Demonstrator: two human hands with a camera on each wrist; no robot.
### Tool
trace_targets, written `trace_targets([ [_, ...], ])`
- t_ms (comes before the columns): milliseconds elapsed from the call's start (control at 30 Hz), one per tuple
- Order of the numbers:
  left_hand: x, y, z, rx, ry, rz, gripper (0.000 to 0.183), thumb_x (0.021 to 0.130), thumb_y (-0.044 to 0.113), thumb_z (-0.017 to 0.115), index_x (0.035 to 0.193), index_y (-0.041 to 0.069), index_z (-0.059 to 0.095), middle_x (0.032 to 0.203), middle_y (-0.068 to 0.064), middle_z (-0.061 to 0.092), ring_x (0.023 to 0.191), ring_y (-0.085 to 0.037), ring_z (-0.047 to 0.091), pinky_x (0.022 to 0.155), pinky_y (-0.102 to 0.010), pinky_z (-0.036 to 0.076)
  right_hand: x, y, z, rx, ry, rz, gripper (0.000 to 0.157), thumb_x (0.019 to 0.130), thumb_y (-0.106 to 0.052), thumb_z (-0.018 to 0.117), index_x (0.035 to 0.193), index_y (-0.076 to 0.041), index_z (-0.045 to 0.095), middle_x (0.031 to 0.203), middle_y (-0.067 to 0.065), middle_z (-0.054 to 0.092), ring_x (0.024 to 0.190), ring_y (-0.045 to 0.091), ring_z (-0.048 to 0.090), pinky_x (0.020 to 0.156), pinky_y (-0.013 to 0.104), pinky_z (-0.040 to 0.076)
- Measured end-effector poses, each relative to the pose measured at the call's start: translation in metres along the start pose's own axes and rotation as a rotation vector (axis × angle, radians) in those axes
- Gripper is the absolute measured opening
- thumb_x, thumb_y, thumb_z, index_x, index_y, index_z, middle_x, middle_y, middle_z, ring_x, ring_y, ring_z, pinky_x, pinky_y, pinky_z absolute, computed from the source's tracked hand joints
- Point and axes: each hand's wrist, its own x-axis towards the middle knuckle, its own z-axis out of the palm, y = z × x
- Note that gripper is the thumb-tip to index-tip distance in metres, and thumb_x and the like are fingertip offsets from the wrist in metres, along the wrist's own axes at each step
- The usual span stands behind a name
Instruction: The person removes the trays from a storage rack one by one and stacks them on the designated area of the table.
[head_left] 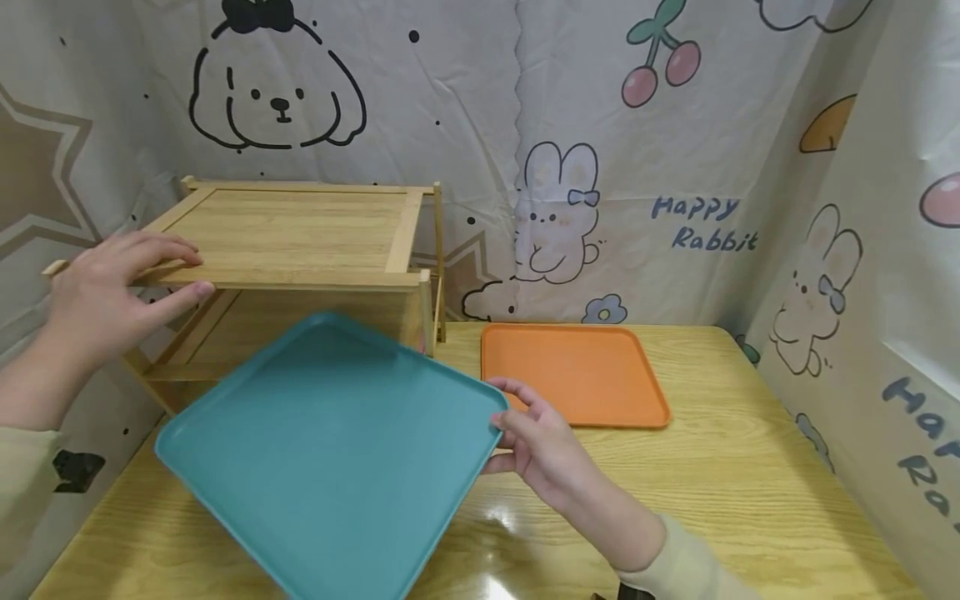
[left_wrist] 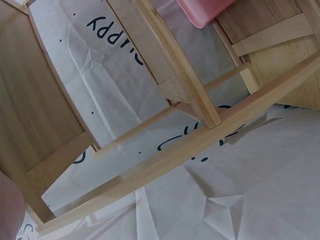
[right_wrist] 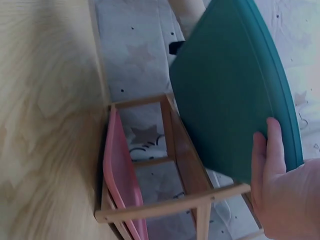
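Observation:
A teal rectangular tray (head_left: 337, 467) is held tilted in front of a wooden two-tier rack (head_left: 300, 233), covering part of its lower portion in the head view. My right hand (head_left: 543, 442) pinches the tray at its right corner, thumb on the upper face and fingers underneath. At the rack's front left corner, my left hand (head_left: 112, 292) grips the top shelf's front rail, fingers over the top and thumb along the front. Low inside the rack lies a pink tray (right_wrist: 120, 170), which the teal tray hides from the head view.
An orange tray (head_left: 570, 375) lies flat on the wood-grain table (head_left: 750, 500), right of the rack. Printed cloth (head_left: 465, 92) hangs behind and on both sides. A small dark object (head_left: 636, 592) shows at the bottom edge by the right sleeve.

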Motion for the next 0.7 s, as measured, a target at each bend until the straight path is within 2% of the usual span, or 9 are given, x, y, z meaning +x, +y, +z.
trace_targets([
  [233, -0.001, 0.001, 0.001, 0.007, -0.015, -0.014, 0.038, 0.070, 0.032, 0.073, 0.099, 0.011, 0.063, 0.109, -0.011, 0.058, 0.098, -0.035, 0.051, 0.074, -0.048, 0.036, 0.005, -0.008, -0.017, -0.067, -0.003, 0.016, 0.042, 0.085, 0.002, 0.043, 0.125, -0.006, 0.035, 0.083, 0.004, 0.060, 0.063, 0.015, 0.064, 0.060, 0.035, 0.052],
  [467, 0.002, 0.002, 0.000, 0.002, 0.009, 0.015, 0.037, 0.067, 0.028, 0.075, 0.098, 0.011, 0.064, 0.107, -0.009, 0.060, 0.095, -0.032, 0.053, 0.070, -0.042, 0.034, 0.009, -0.017, -0.032, -0.143, -0.013, 0.024, 0.040, 0.084, 0.003, 0.042, 0.123, -0.004, 0.037, 0.083, 0.003, 0.059, 0.061, 0.013, 0.062, 0.056, 0.031, 0.052],
  [700, 0.001, 0.001, -0.002, -0.013, 0.015, 0.022, 0.036, 0.067, 0.026, 0.076, 0.097, 0.010, 0.064, 0.106, -0.010, 0.060, 0.094, -0.032, 0.053, 0.070, -0.042, 0.034, 0.015, -0.027, -0.044, -0.170, 0.034, 0.026, 0.026, 0.085, 0.001, 0.042, 0.110, -0.005, 0.041, 0.079, 0.000, 0.058, 0.062, 0.009, 0.061, 0.056, 0.025, 0.051],
])
